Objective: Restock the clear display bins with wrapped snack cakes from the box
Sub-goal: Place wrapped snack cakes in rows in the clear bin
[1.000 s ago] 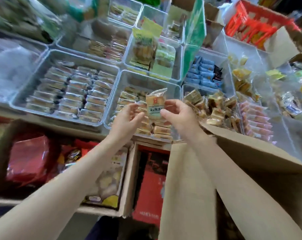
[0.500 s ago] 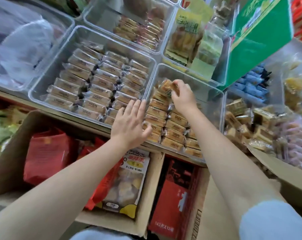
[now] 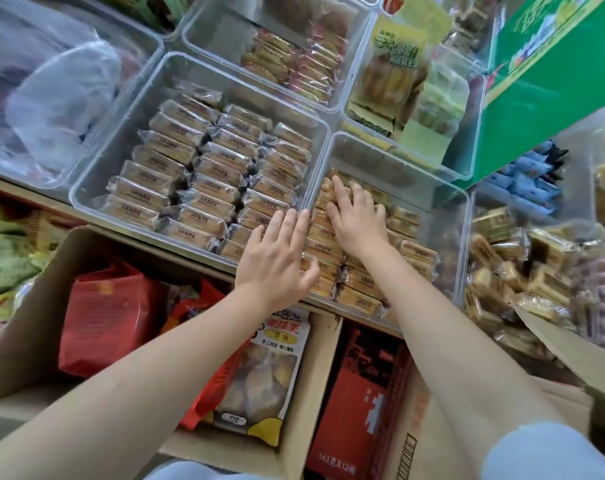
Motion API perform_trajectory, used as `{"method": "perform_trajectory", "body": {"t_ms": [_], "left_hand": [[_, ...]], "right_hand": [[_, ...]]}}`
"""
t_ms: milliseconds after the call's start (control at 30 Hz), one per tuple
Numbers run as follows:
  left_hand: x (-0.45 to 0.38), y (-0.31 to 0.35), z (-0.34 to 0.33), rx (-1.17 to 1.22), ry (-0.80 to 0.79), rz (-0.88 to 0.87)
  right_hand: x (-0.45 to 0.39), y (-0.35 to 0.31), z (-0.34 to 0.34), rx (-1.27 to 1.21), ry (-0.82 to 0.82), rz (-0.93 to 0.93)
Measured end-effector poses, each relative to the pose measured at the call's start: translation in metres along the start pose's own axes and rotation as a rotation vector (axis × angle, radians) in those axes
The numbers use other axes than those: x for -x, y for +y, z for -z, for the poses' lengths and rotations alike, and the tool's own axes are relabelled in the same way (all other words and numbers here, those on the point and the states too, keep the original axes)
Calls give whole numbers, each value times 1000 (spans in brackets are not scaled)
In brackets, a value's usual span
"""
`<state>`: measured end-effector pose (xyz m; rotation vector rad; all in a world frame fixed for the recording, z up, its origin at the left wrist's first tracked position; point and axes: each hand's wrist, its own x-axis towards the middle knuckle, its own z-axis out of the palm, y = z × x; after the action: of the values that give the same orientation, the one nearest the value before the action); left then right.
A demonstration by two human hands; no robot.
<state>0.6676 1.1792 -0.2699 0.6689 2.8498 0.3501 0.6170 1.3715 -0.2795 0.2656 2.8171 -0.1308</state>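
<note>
Clear plastic bins crowd the surface, edge to edge. Left of both hands, a big bin [image 3: 86, 188] holds neat rows of wrapped bars [image 3: 204, 174]. Beyond the hands: a bin of yellow-green pouches [image 3: 394, 74]; a green carton [image 3: 550, 84] leans to the right. Below the wrists, a cardboard box [image 3: 311, 393] with red bags [image 3: 107, 317].

Snack cakes [image 3: 360, 282]: tan blocks in clear wrap, stacked in rows inside the smaller bin [image 3: 460, 216].

Right hand [image 3: 356, 223] lies palm-down on the cakes inside that bin, fingers bent over one; whether it grips is unclear. Left hand [image 3: 277, 261] is flat, fingers straight, against the bin's near left corner, thumb touching a cake.
</note>
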Motion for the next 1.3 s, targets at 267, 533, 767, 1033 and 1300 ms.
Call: {"method": "perform_trajectory", "body": {"t_ms": [267, 533, 767, 1033, 1300], "left_hand": [[0, 1, 1, -21, -13, -2], [8, 6, 8, 60, -68, 47], [101, 175, 33, 565, 92, -261], [171, 347, 30, 259, -6, -638], [169, 344, 19, 95, 110, -608]], "right_hand": [[12, -17, 7, 232, -52, -46], [121, 13, 85, -232, -3, 148], [335, 146, 141, -318, 473, 27], [423, 311, 56, -250, 146, -512], [382, 362, -46, -291, -255, -394]]}}
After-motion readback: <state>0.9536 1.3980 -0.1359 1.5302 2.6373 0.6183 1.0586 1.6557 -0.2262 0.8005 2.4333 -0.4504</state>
